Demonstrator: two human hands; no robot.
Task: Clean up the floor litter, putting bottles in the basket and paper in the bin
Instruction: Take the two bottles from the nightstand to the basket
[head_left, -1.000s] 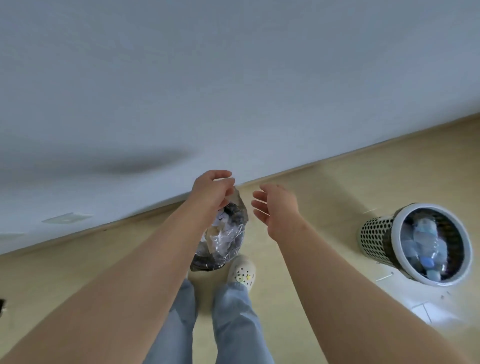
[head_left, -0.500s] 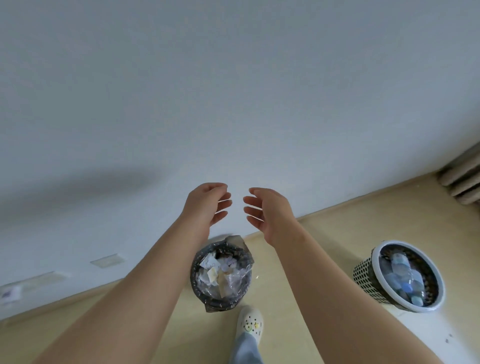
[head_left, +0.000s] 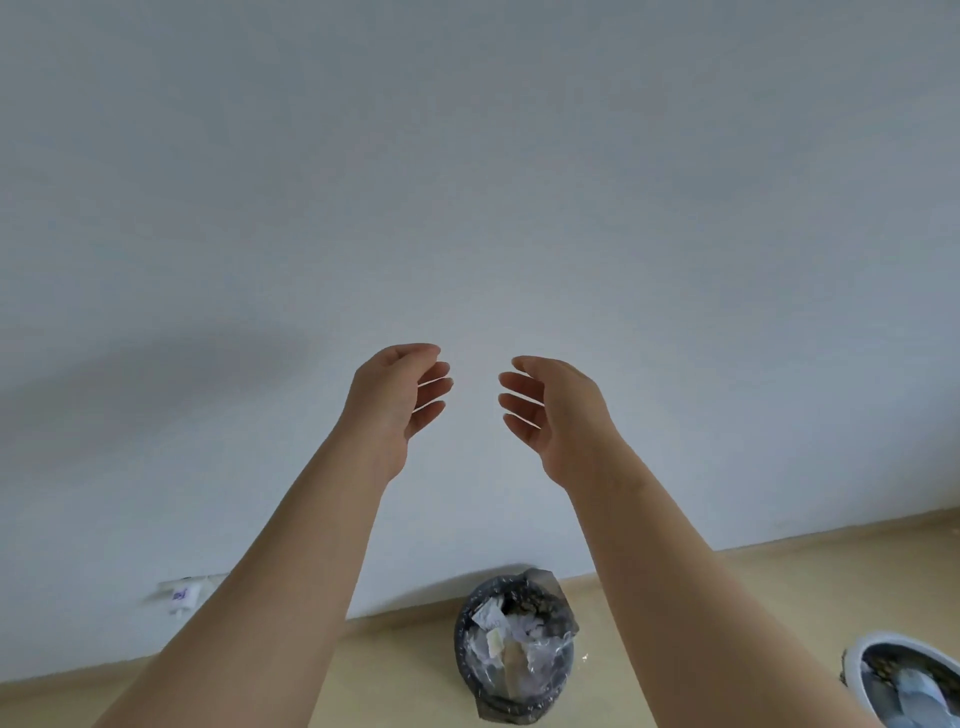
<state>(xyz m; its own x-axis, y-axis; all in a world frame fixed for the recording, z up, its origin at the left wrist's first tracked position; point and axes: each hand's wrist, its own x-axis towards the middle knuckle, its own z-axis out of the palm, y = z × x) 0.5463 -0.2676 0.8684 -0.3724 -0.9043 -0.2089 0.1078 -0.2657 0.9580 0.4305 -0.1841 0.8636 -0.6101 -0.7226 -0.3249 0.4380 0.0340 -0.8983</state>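
Observation:
A dark bin (head_left: 467, 670) lined with a clear bag stands on the floor against the wall, with crumpled paper (head_left: 491, 621) inside it. At the bottom right corner a white-rimmed basket (head_left: 860, 649) holds clear bottles (head_left: 911, 693), and the frame edge cuts it off. My left hand (head_left: 397, 402) and my right hand (head_left: 553, 413) are raised in front of the wall, well above the bin, palms facing each other. Both have relaxed, slightly curved fingers and hold nothing.
A pale wall (head_left: 467, 182) fills most of the view and meets the beige floor (head_left: 805, 582) along a skirting line. A white wall socket (head_left: 182, 595) sits low on the wall to the left of my left forearm.
My left hand let go of the bin's bag and opened. Both hands rose away from the bin, and my view tilted up, sliding bin and basket toward the bottom edge.

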